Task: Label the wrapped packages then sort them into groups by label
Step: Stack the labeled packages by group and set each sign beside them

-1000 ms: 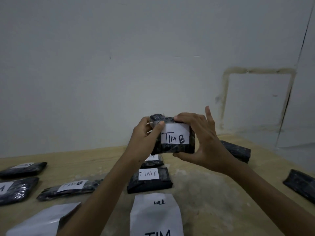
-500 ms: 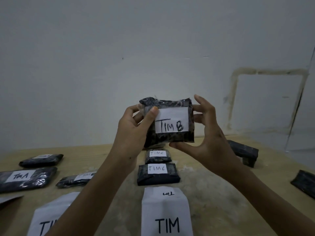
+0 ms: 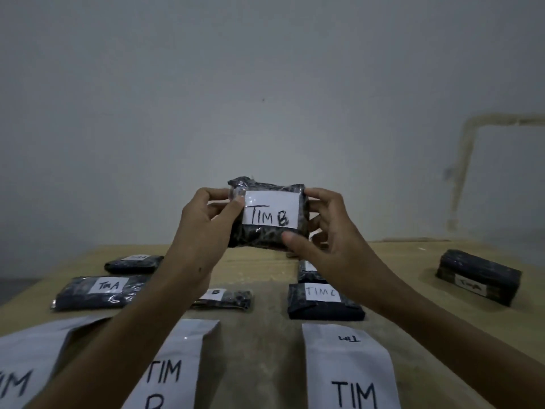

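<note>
1. A black wrapped package [image 3: 267,215] is held up in the air above the table [image 3: 265,267], in front of a plain wall. Its white label [image 3: 269,212] faces the camera and reads "TIM B".
2. The step in hand looks like pressing the label flat. To do it well, rub the corners down firmly while the other hand braces the package, then lay it in the B group.
3. The left hand [image 3: 203,225] pinches the package's left edge, with its thumb on the label's upper left corner.
4. The right hand [image 3: 327,228] is curled around the right edge, thumb on the front just below the label, fingers behind.
5. On the table below, a B package [image 3: 224,298] lies behind a sheet [image 3: 174,367] marked "TIM B".
6. An A package [image 3: 100,292] lies to the left and a C package [image 3: 324,301] to the right.
</note>
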